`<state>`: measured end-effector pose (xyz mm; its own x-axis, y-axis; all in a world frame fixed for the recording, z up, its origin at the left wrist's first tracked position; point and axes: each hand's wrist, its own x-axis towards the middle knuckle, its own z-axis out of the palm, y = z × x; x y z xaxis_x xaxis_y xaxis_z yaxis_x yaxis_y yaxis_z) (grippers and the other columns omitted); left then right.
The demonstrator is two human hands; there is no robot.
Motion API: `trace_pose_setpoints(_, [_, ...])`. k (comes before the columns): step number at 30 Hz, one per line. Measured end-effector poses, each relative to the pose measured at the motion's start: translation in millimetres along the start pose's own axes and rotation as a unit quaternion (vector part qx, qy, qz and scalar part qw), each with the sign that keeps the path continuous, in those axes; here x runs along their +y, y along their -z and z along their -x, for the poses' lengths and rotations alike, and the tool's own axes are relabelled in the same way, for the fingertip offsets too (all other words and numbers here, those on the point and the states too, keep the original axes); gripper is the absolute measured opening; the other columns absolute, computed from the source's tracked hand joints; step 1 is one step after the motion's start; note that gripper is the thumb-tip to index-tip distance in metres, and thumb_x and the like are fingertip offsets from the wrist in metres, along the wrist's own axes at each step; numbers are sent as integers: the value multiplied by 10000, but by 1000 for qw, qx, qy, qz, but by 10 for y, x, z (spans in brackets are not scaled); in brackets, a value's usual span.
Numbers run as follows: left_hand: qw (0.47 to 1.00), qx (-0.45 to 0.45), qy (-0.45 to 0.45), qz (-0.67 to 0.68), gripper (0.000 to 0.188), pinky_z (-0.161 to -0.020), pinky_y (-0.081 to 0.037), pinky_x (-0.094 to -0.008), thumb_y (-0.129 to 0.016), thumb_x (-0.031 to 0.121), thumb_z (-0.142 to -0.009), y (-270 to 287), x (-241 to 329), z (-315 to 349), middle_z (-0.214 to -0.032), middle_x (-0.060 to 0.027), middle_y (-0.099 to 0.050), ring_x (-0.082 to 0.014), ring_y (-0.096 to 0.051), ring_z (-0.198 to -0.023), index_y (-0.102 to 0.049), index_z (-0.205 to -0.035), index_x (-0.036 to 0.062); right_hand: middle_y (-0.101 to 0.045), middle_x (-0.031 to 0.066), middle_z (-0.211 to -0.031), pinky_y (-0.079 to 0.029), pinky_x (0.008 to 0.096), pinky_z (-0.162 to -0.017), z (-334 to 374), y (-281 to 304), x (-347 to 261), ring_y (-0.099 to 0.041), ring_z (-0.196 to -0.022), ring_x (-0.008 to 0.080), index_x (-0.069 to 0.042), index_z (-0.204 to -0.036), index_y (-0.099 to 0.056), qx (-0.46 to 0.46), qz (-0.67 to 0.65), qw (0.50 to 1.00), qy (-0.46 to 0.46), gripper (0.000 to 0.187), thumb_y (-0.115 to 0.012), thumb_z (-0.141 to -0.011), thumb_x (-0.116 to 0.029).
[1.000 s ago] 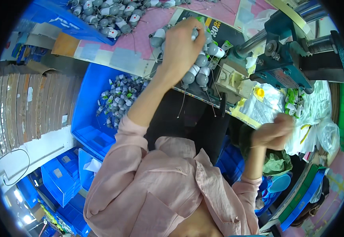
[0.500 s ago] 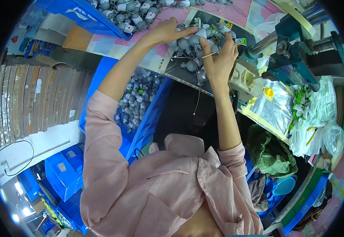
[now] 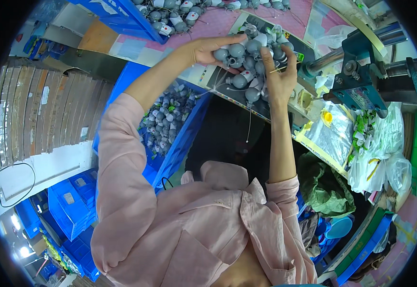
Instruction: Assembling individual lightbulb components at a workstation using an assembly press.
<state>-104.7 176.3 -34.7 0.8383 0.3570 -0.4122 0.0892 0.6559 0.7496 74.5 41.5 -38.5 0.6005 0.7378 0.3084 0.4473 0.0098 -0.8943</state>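
A cluster of small grey round-headed plastic pieces (image 3: pixel 253 46), some with white parts and thin strings, is gathered between my two hands over the near edge of the bench. My left hand (image 3: pixel 209 50) cups its left side, with the thumb along the top and the fingers partly hidden beneath. On the right, my right hand (image 3: pixel 280 79) curls round the cluster, thumb toward me and fingertips on the far side. A thin tan band crosses the right thumb. One string hangs below the bench edge. Whether the pieces at the back rest on the bench is hidden.
More grey pieces lie at the far side beside a blue bin (image 3: pixel 127 21). A second blue bin (image 3: pixel 182 138) below the bench holds many similar pieces. A green metal press (image 3: pixel 356 79) stands at right, near clear plastic bags (image 3: pixel 378 162). Stacked cardboard (image 3: pixel 41 112) lines the left.
My hands have drawn the grey pieces into a tighter cluster, the left thumb now lying over its top. My right hand and the cluster have shifted slightly rightward in view.
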Motion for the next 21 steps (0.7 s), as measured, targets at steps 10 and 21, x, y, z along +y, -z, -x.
trace_pose_setpoints(10, [951,14,-175,255,576,-919,-550,-602,-593,468,-975,-130,-944,543,-1262,-152,-655,-326,-667,-1129,-512,-1377,63,-671,146,-1240,-479,331,-971,141,-307,-207,-626,-1108,217,-49,-1216,-665,-146,-199,968,44,508,-858,-795,-258])
trace_pose_setpoints(21, [718,61,-506,474,804,-1153,-367,-556,-625,595,-858,192,-2857,1709,-1511,-106,-480,-319,-464,-1386,-424,-1503,160,-656,243,-1191,-472,453,-975,1609,-1335,-605,-621,-1092,388,-18,-1141,-663,-338,-170,895,235,513,-839,-762,-314])
